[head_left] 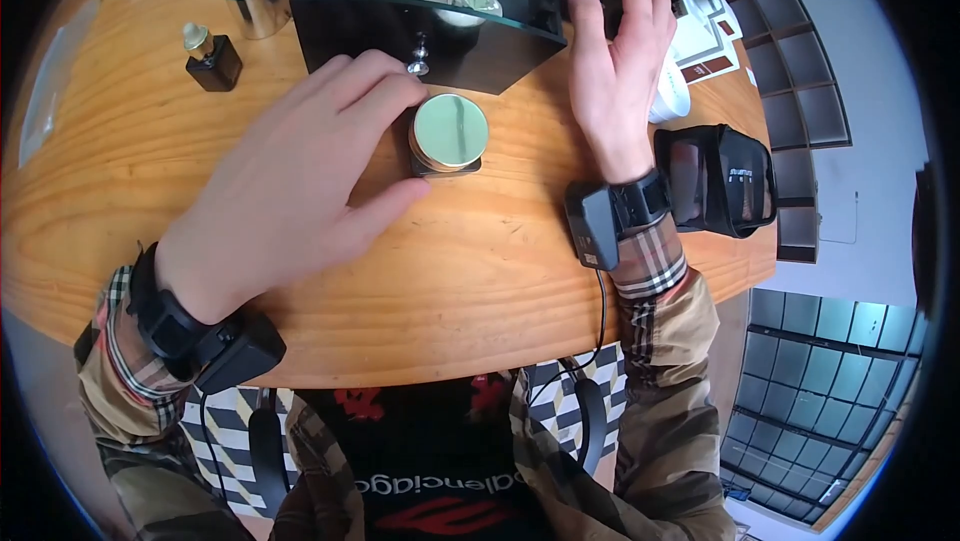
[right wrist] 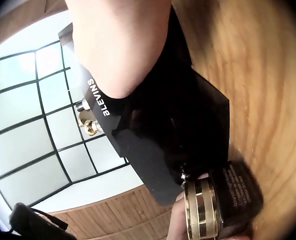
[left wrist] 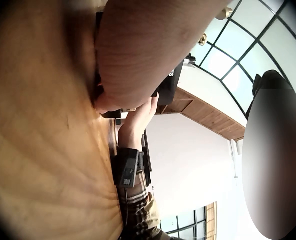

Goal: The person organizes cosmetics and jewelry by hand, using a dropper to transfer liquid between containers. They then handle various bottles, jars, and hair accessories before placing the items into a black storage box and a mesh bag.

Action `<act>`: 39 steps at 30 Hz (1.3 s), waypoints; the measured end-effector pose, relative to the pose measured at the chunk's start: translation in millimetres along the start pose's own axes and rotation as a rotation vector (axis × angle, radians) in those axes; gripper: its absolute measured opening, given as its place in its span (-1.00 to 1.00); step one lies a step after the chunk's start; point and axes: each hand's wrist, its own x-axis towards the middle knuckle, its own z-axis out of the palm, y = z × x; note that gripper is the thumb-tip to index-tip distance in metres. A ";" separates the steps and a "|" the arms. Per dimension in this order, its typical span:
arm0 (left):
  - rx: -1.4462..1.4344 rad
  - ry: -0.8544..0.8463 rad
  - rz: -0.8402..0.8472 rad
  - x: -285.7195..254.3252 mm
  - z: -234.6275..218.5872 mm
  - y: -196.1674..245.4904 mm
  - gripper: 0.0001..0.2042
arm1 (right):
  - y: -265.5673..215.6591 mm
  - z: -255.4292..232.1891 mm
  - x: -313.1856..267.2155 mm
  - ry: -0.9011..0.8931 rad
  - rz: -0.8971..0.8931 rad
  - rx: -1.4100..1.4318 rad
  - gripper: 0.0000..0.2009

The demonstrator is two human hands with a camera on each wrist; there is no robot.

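Note:
A dark square bottle (right wrist: 235,197) with a wide gold-banded cap (right wrist: 202,207) stands upright on the table. From above, the cap's pale green top (head_left: 450,131) shows. My left hand (head_left: 300,161) reaches around the bottle's left side, index finger at the cap and thumb extended apart near the base. Just beyond is a black drawer (head_left: 470,56), pulled out, with a small clear knob (head_left: 418,59) and boxes and a jar inside. My right hand (head_left: 625,61) is raised at the drawer's right side, fingers and thumb straight, holding nothing.
At the back left stand a dark dropper bottle (head_left: 213,61) and a metallic cup (head_left: 258,1). A black zip pouch (head_left: 720,181) lies at the right edge, near a white round container (head_left: 670,96) and white-and-brown boxes (head_left: 705,36).

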 end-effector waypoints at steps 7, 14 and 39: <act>-0.027 -0.008 -0.018 -1.4 -0.2 1.4 -0.50 | 0.0 -9.4 -4.5 0.186 -0.360 0.470 -0.88; -0.013 -0.018 -0.023 -2.0 -0.9 1.7 -0.50 | -10.6 -24.3 -14.5 -0.098 -0.239 0.650 -0.89; 0.024 -0.008 -0.011 -2.5 0.7 0.5 -0.50 | -35.1 -17.2 -6.0 -0.462 0.127 0.384 -0.60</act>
